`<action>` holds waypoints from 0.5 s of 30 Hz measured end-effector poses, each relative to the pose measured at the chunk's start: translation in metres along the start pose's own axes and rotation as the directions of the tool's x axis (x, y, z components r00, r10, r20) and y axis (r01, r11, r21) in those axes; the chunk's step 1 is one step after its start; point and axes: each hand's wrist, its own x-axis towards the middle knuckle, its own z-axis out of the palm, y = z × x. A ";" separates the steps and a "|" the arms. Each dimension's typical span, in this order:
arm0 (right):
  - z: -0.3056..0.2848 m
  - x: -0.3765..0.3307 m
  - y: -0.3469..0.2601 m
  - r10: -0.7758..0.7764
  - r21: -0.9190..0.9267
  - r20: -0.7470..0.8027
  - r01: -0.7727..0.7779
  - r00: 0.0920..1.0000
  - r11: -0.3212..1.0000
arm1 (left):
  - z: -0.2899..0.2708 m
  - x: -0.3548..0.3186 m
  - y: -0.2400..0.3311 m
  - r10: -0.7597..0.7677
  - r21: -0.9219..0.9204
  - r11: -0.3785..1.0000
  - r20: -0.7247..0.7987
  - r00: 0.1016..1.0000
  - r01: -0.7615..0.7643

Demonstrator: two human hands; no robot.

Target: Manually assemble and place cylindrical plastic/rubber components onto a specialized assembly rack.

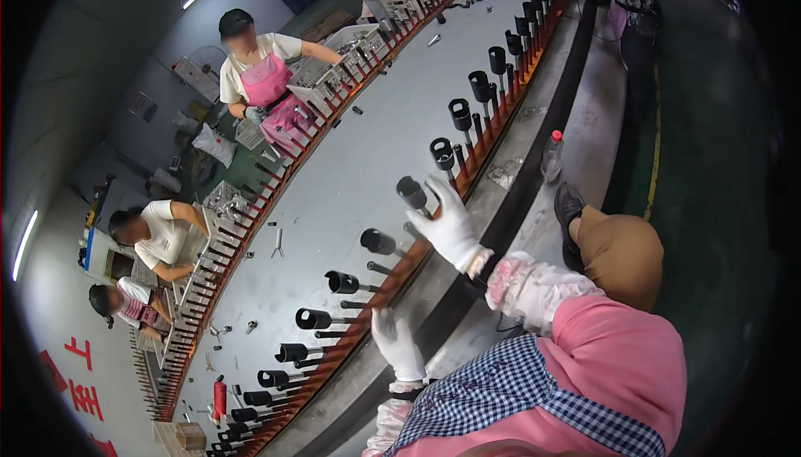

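My right hand (450, 230), in a white glove, has its thumb and fingers spread around the stem of a black cylindrical cup (410, 191). Whether the fingertips touch the cup is hard to tell. Lower down, my left hand (397, 345), also gloved in white, lies with outstretched fingers by the rail's orange-brown edge, close to short rods. Near it a black cup with a cut-out side (340, 282) stands on a metal stem. Another black cup (378, 241) sits on its stem between my two hands.
Black cups on stems line the curved rail (492, 144) both ways. Across the grey table (334, 177), co-workers (259, 73) sit by crates (334, 65). Loose small parts, a forked metal piece (278, 242) and a red spool (219, 398) lie about. A red-capped bottle (552, 156) stands right.
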 end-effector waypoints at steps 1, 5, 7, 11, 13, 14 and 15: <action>0.002 0.023 -0.011 0.015 0.059 0.068 -0.019 0.998 0.998 | 0.020 0.007 0.014 0.103 0.015 0.995 0.006 0.995 -0.103; 0.017 0.067 -0.008 0.209 0.171 0.402 -0.298 0.891 0.939 | 0.122 0.063 0.106 0.350 0.065 0.934 0.027 0.936 -0.352; 0.019 0.055 -0.003 0.210 0.171 0.398 -0.297 0.893 0.939 | 0.152 0.084 0.131 0.293 0.037 0.956 -0.016 0.956 -0.292; -0.018 0.023 0.000 0.280 0.266 0.480 -0.441 0.832 0.857 | 0.153 0.112 0.103 0.401 0.310 0.890 -0.185 0.897 -0.334; -0.047 0.005 0.027 0.353 0.224 0.501 -0.513 0.790 0.829 | 0.153 0.098 0.094 0.294 0.118 0.954 -0.176 0.939 -0.277; -0.059 0.001 0.050 0.384 0.158 0.498 -0.517 0.777 0.841 | 0.154 0.095 0.085 0.232 0.121 0.970 -0.193 0.953 -0.211; -0.067 0.005 0.069 0.331 0.127 0.340 -0.392 0.880 0.911 | 0.146 0.088 0.064 0.192 0.161 0.973 -0.175 0.966 -0.164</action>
